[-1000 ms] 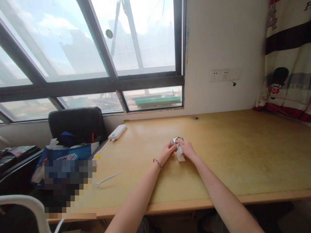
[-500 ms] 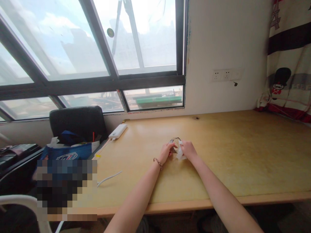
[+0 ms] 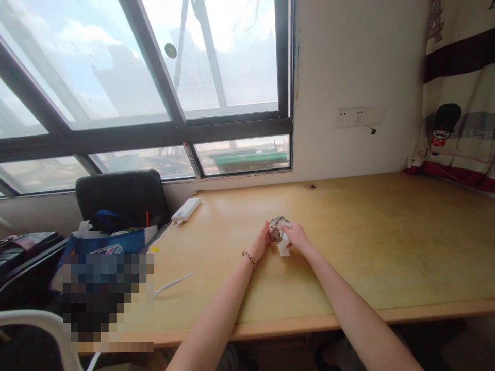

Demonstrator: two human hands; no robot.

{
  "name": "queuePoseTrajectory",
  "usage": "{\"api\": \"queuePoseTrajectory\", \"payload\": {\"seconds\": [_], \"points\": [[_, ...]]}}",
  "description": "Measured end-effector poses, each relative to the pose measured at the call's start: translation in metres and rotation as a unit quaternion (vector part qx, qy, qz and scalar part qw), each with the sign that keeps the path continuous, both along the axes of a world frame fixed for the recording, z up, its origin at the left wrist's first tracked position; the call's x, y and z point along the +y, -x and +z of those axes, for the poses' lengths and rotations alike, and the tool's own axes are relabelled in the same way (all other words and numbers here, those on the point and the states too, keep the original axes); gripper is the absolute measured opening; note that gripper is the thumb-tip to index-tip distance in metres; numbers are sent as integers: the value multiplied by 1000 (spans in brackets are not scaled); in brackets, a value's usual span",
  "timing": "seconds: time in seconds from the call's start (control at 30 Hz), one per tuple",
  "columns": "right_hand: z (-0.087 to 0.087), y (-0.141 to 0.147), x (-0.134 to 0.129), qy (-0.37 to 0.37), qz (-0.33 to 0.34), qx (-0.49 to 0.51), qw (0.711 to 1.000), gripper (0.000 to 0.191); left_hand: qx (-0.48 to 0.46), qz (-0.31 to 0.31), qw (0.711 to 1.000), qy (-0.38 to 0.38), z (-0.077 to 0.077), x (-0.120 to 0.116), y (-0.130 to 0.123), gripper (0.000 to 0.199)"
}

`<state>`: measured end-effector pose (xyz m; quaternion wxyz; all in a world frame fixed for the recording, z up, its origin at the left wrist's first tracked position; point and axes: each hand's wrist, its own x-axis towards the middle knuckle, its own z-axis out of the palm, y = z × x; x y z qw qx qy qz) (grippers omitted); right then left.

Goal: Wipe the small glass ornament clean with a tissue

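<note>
Between my hands, over the middle of the desk, is a small round object (image 3: pixel 277 229) with a shiny, mottled dark brown and whitish surface; its exact kind is not clear. My left hand (image 3: pixel 262 241), with a braided bracelet at the wrist, is closed on its left side. A crumpled white tissue (image 3: pixel 284 246) is pinched in my right hand (image 3: pixel 296 236), which presses it against the right side of the round object. One end of the tissue hangs below my fingers. Some fingertips of both hands are hidden.
On the wooden desk (image 3: pixel 379 242) lie a white power bank (image 3: pixel 186 209) with a cable, at the left edge, and a white cable end (image 3: pixel 174 284). A black chair (image 3: pixel 119 193) holding a blue bag (image 3: pixel 104 252) stands left. Windows and a wall socket (image 3: pixel 359 117) are behind.
The round object has turned in my hands, showing its mottled face rather than a ring-like opening. My left fingers have shifted to its side. The tissue has moved and hangs lower.
</note>
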<state>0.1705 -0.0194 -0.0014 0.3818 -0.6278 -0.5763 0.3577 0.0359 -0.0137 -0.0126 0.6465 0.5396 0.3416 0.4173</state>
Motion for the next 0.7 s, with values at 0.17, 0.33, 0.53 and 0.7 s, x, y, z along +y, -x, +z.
{"api": "queuePoseTrajectory", "payload": {"seconds": [0.17, 0.33, 0.53, 0.7], "points": [[-3, -2, 1, 30, -53, 62, 996, 41, 47, 6, 997, -58, 5, -4, -2, 52], [-8, -3, 3, 45, -18, 98, 994, 44, 90, 10, 993, -69, 8, -3, -2, 51], [-7, -2, 2, 28, 7, 95, 995, 50, 68, 63, 995, -38, 7, -1, -2, 47], [-7, -5, 4, -46, -68, 61, 995, 50, 43, 103, 993, -35, 3, 2, -2, 49]]}}
